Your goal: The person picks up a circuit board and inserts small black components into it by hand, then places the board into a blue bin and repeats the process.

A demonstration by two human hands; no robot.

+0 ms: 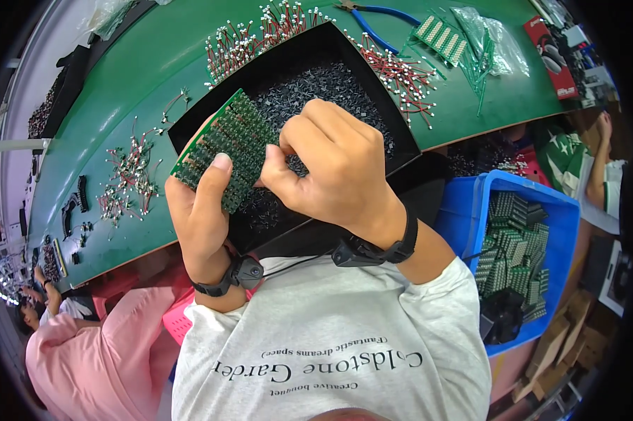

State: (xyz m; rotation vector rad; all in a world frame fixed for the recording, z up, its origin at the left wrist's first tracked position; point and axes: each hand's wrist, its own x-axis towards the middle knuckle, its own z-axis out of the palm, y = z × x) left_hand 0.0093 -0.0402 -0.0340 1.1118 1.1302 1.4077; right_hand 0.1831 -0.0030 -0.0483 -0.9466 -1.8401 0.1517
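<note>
My left hand (202,210) grips a green circuit board panel (235,140) by its near left edge, thumb pressed on the face, which is crowded with rows of small parts. The panel is tilted over a black open box (403,144) holding a heap of small dark components (316,84). At the panel's right edge is my right hand (337,165), its thumb and forefinger pinched together and the other fingers curled. Whatever sits in that pinch is too small or hidden to make out.
Red wires with white connectors (235,52) lie behind the box, more wired parts (127,175) to its left. Blue-handled cutters (372,31) and another panel (439,40) are at the back. A blue bin (568,266) of boards stands right. A person in pink (99,344) is nearby left.
</note>
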